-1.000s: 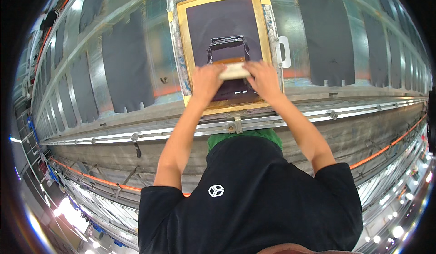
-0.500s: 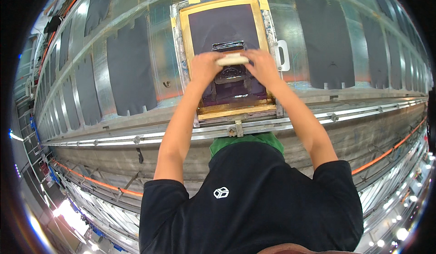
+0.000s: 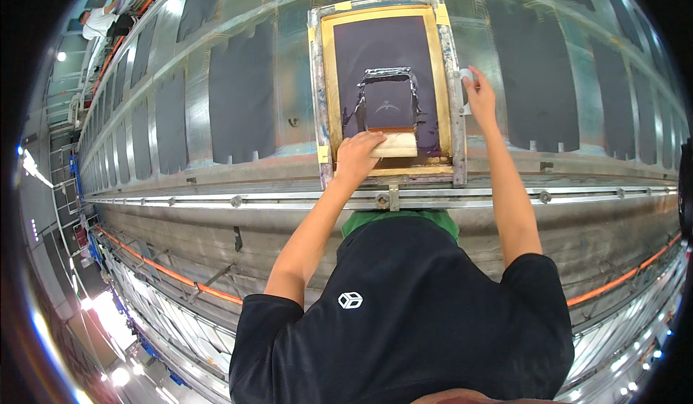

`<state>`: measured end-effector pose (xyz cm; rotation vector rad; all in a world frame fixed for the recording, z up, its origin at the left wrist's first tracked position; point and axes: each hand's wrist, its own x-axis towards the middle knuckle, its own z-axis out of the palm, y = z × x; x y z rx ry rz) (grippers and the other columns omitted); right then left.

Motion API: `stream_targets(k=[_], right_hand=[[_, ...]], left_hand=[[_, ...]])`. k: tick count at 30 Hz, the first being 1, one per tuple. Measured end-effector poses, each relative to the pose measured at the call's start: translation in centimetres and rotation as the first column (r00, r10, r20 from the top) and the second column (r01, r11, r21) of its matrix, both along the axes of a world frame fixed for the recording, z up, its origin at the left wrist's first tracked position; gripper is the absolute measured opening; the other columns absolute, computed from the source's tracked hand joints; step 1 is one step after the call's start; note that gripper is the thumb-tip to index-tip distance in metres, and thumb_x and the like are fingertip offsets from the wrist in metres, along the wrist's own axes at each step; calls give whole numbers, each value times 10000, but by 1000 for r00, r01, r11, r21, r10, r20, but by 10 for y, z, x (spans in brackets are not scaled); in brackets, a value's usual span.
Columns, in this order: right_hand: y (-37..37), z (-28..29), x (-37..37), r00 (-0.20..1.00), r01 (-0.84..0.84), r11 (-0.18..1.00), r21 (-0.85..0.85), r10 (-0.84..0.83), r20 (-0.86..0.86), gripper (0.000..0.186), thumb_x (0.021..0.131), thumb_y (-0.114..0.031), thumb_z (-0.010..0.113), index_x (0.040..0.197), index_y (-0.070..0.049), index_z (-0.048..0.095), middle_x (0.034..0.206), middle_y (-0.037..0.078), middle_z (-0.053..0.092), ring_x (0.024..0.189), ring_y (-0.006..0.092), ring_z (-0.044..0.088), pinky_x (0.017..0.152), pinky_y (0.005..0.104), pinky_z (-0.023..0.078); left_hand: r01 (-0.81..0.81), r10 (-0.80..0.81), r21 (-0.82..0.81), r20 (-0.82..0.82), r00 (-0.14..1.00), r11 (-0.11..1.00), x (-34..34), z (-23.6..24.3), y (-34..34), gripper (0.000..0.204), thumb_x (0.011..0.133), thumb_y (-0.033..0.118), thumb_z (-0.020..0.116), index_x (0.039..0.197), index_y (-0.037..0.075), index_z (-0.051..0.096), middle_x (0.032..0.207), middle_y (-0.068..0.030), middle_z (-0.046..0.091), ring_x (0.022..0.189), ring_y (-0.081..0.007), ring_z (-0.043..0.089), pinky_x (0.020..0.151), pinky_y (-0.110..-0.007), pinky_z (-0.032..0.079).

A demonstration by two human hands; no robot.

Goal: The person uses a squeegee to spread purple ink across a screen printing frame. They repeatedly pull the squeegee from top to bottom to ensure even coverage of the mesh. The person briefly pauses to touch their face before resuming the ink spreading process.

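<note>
A screen-printing frame (image 3: 459, 137) with a yellow-taped border lies on the long table in front of me. Its dark mesh (image 3: 382, 36) carries a patch of wet dark ink (image 3: 390, 101) with streaked edges. At the near end of the mesh, a squeegee (image 3: 397, 145) with a pale handle lies across the screen just below the ink patch. My left hand (image 3: 359, 156) is closed around the squeegee's left end. On the frame's right side, my right hand (image 3: 481, 99) has its fingers wrapped round a white handle (image 3: 465, 86), partly hiding it.
Dark fabric panels (image 3: 242, 97) lie in a row along the metal table on both sides of the frame. A metal rail (image 3: 303, 201) with clamps runs along the table's near edge, in front of my body. Far off at upper left is another person (image 3: 97, 25).
The squeegee has come toward me to the near end of the screen. My right hand has left it and taken the frame's side handle. The whole view has shifted slightly.
</note>
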<state>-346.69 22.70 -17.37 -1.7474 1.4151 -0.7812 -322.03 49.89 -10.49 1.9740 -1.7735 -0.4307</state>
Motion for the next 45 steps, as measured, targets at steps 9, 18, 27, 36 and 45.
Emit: stream_targets(k=[9, 18, 27, 36, 45], right_hand=[[4, 54, 54, 997, 53, 997, -53, -50, 55, 227, 969, -177, 622, 1166, -118, 719, 754, 60, 611, 647, 150, 545, 663, 332, 449], [121, 48, 244, 989, 42, 996, -80, -31, 144, 216, 979, -209, 627, 1157, -112, 701, 973, 110, 685, 843, 185, 608, 829, 321, 488], [217, 34, 401, 985, 62, 998, -30, -56, 164, 240, 938, -200, 669, 1163, -121, 699, 612, 10, 430, 579, 115, 406, 580, 321, 375], [223, 24, 411, 997, 73, 997, -8, -73, 3, 274, 928, -198, 646, 1186, -111, 679, 650, 115, 553, 588, 219, 519, 632, 376, 455], [233, 108, 427, 803, -534, 785, -315, 355, -478, 436, 873, -304, 751, 1268, -136, 679, 1315, 107, 605, 1185, 309, 554, 976, 502, 447]], left_hand=[[-72, 69, -40, -73, 995, 997, 8, 14, 45, 492, 729, 23, 675, 1207, 134, 715, 1279, -36, 705, 1230, -248, 629, 941, -400, 502], [-169, 169, -57, -12, 986, 984, 189, 17, 150, 521, 669, -7, 722, 1172, 127, 715, 1244, -25, 709, 1198, -237, 638, 899, -401, 502], [-114, 121, -83, 78, 990, 990, 351, 3, 233, 531, 654, 16, 753, 1173, 128, 734, 1232, -14, 723, 1145, -248, 656, 871, -393, 518], [-23, 34, -70, 174, 984, 997, 357, -10, 279, 594, 664, 61, 781, 1241, 186, 715, 1297, 43, 697, 1208, -202, 618, 916, -409, 461], [-20, 21, -76, 16, 1000, 997, 432, 19, 134, 363, 719, 44, 753, 1071, 128, 780, 1103, -36, 766, 1020, -257, 708, 886, -405, 557]])
